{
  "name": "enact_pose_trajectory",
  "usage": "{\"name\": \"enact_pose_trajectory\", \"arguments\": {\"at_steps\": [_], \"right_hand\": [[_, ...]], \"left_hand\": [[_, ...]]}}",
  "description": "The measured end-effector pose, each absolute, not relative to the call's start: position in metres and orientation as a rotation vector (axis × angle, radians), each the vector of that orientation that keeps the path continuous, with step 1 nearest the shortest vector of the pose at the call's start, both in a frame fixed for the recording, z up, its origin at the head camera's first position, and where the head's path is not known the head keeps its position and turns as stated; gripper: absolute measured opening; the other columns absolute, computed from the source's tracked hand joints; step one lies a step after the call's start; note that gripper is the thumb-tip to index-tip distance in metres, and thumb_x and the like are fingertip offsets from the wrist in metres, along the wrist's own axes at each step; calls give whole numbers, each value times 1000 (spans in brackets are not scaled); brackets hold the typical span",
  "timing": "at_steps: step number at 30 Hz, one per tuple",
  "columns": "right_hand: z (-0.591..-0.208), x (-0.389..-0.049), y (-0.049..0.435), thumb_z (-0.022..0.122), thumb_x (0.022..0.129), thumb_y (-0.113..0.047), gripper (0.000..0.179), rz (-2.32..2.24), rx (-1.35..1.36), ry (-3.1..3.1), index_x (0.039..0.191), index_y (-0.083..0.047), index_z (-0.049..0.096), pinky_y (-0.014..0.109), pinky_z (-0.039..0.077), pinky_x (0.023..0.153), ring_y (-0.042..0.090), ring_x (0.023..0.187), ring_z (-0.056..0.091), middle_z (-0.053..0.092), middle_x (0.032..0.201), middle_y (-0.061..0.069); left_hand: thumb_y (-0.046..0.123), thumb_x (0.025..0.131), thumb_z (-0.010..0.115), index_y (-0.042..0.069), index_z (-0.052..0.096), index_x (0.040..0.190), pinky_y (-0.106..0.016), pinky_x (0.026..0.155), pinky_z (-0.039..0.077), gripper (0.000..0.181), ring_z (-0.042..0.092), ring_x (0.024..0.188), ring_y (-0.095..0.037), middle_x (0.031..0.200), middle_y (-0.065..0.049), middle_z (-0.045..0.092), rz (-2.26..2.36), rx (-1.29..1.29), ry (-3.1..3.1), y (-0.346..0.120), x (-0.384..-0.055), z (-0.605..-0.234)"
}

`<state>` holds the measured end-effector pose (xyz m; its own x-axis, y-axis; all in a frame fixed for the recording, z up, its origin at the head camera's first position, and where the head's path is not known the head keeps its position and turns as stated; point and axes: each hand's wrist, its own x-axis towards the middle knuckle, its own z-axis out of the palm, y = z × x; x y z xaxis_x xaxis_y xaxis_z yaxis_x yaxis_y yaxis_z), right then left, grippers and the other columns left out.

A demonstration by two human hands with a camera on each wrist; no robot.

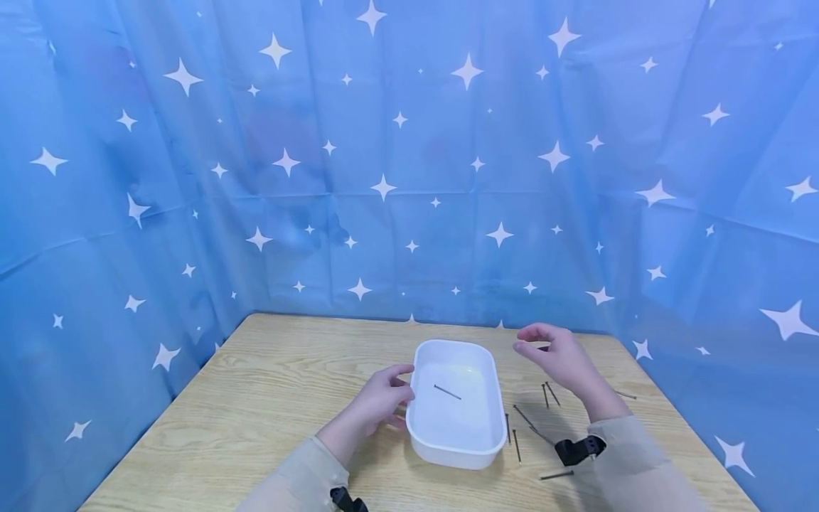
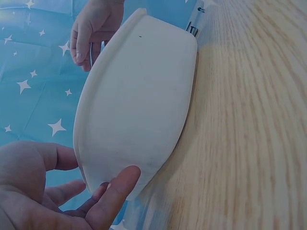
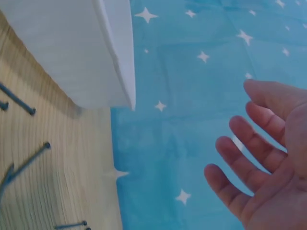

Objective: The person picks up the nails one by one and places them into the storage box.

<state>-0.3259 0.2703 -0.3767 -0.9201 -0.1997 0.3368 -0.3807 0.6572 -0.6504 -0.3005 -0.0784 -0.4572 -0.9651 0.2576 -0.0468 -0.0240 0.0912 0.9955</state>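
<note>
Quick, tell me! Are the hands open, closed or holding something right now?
Left hand: open, touching the outer side of the white tub.
Right hand: open, fingers loosely bent, holding nothing.

Bright, diffuse light is filling your head view, washing over the pale wood-grain table (image 1: 288, 398) and leaving a faint glint inside the white, rounded rectangular plastic tray (image 1: 457, 430). Soft shadows are pooling beneath the tray and your beige cloth right sleeve (image 1: 640, 459). In your left wrist view, the tray's shaded wall is bulging with lens distortion; in your right, thin dark metal nails (image 3: 29, 162) are blurring slightly.
</note>
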Motion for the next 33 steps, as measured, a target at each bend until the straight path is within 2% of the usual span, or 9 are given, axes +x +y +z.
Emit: {"name": "enact_pose_trajectory", "arguments": {"at_steps": [5, 18, 26, 30, 33], "right_hand": [[-373, -322, 284, 67, 99, -37, 38, 1105, 452, -2609, 121, -6, 68, 51, 59, 90, 35, 111, 64, 69, 117, 13], [-375, -316, 317, 64, 100, -41, 45, 1046, 362, -2615, 125, -3, 67, 51, 57, 91, 38, 114, 62, 68, 120, 17], [-385, -310, 339, 63, 101, -39, 48, 1066, 291, -2647, 130, 0, 63, 53, 54, 89, 43, 120, 55, 61, 130, 23], [-392, -308, 350, 63, 101, -42, 53, 1112, 236, -2651, 133, 0, 61, 43, 55, 84, 39, 118, 55, 57, 131, 23], [-397, -307, 359, 64, 100, -43, 53, 1117, 197, -2652, 133, -1, 61, 33, 57, 76, 25, 110, 58, 60, 129, 22]], "left_hand": [[6, 85, 65, 6, 44, 153, -47, 62, 64, 71, 64, 97, -38, 121, -24, 58, 1968, 233, 2161, -78, -300, -457], [6, 86, 65, 5, 43, 153, -47, 61, 64, 71, 65, 94, -35, 121, -25, 58, 1961, 242, 2167, -79, -303, -459], [6, 87, 65, 6, 45, 153, -47, 62, 64, 69, 64, 96, -36, 122, -25, 58, 1960, 242, 2160, -79, -302, -457], [6, 88, 64, 6, 45, 153, -47, 62, 64, 68, 64, 94, -35, 121, -25, 58, 1955, 246, 2168, -79, -302, -458], [6, 88, 64, 6, 45, 152, -46, 62, 65, 67, 64, 93, -33, 121, -25, 58, 1952, 243, 2169, -79, -302, -458]]}}
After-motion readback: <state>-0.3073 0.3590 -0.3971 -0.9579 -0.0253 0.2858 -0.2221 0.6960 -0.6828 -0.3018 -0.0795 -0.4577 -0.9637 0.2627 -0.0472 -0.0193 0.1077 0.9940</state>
